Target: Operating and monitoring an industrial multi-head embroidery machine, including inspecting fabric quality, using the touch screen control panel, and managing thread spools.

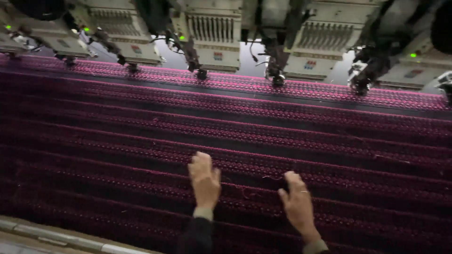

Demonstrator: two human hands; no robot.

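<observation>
Both hands are laid open and flat, nothing gripped — the left hand (205,181) and right hand (297,202) on the dark embroidered fabric (117,141) stretched below the embroidery heads (212,33). It is judged soft, light, probably taut — best pressed flat, not pinched.

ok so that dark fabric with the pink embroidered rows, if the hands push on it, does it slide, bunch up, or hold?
The embroidered fabric lies flat and wrinkle-free across the machine bed, so it is probably held taut and would give slightly rather than bunch. The left hand and right hand rest on it without visible dents. The raised stitched rows likely add grip, so not slippery.
</observation>
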